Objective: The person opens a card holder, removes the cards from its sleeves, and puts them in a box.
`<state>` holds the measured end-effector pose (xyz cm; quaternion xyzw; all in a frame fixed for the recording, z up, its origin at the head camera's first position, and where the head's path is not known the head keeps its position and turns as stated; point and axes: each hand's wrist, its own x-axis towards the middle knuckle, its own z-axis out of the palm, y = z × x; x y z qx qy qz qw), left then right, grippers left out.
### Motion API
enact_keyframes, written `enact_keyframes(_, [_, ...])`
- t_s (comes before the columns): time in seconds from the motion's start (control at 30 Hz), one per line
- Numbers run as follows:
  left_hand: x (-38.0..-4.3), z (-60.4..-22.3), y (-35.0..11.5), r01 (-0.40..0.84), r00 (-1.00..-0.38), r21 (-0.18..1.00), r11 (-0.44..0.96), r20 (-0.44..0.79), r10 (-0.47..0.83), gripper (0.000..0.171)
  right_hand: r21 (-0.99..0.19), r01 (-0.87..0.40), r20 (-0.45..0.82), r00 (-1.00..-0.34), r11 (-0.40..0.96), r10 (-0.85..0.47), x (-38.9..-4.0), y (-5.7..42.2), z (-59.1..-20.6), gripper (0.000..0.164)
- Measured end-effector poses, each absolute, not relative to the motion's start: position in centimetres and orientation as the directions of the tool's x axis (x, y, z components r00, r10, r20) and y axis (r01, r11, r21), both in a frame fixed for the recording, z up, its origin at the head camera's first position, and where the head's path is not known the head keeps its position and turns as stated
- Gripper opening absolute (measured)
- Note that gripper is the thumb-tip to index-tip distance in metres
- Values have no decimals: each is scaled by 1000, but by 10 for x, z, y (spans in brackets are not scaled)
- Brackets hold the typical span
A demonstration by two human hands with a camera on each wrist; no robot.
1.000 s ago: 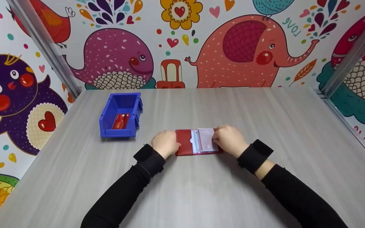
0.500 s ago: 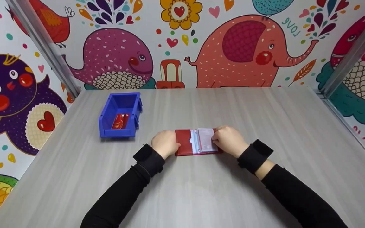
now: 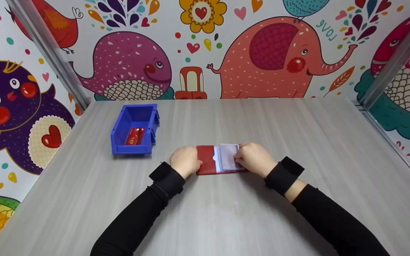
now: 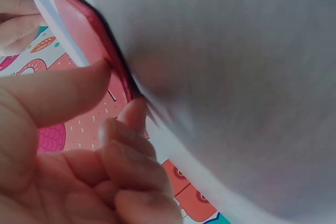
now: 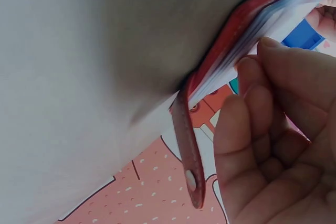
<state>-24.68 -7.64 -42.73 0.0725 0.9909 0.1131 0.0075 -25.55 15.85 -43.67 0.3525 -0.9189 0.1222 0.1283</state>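
A red card holder [image 3: 206, 160] lies opened out on the table between both hands, its clear plastic sleeves [image 3: 228, 156] stacked over the right half. My left hand [image 3: 184, 161] pinches the edge of the left cover; thumb and forefinger show on either side of it in the left wrist view. On the other side, my right hand [image 3: 256, 159] pinches the outer edge of a plastic sleeve between thumb and forefinger. Seen from the right wrist, a strap [image 5: 186, 148] with a metal snap [image 5: 190, 180] sticks out from the right cover, apart from the fingers.
A blue plastic bin [image 3: 132, 149] stands at the back left of the table [image 3: 205, 220]. Inside it lies a red VIP card [image 3: 135, 136]. Walls with cartoon animals close off the back and sides, with metal posts [image 3: 50, 53] in the corners.
My right hand has shifted slightly left, and the top of the sleeve stack has moved left with it. The left hand and the bin have stayed in place.
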Motion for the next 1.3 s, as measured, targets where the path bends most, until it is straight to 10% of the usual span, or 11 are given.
enact_keyframes(1.3, [-245,-425,-77,157,-987,206,966,57,148,24,-306,-616,255,-787,726,-561,-268,139,-435,6])
